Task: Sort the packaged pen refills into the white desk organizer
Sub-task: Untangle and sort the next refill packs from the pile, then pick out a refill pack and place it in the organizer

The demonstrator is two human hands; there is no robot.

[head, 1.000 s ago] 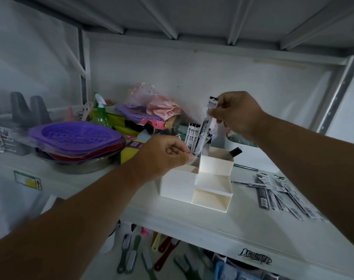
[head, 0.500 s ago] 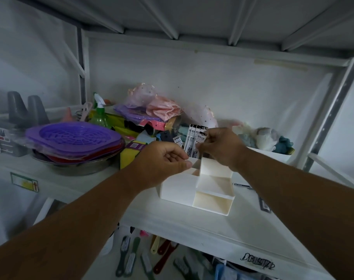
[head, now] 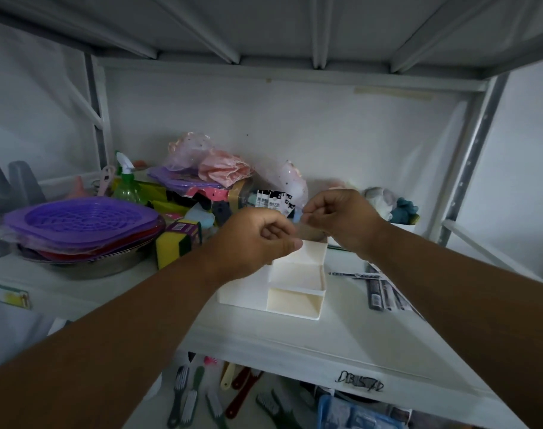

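purple baskets (head: 78,219): stacked far left on the shelf, sitting in a metal bowl (head: 90,266)
spray bottle (head: 126,184): green, behind the baskets, near the back wall
sponge (head: 175,243): yellow, packaged, just left of the left hand
left hand (head: 254,243): fingers curled, over the organizer's left rear corner; honestly can't tell if it grips the wall or holds anything
white desk organizer (head: 292,289): middle of the shelf, stepped compartments, the near ones look bare
packaged pen refills (head: 271,201): standing upright at the organizer's far side, tops poking up between the hands
right hand (head: 338,219): fingers curled loosely, thumb and finger close together; can't tell if it pinches something
loose refill packs (head: 384,289): lying flat on the shelf, right of the organizer
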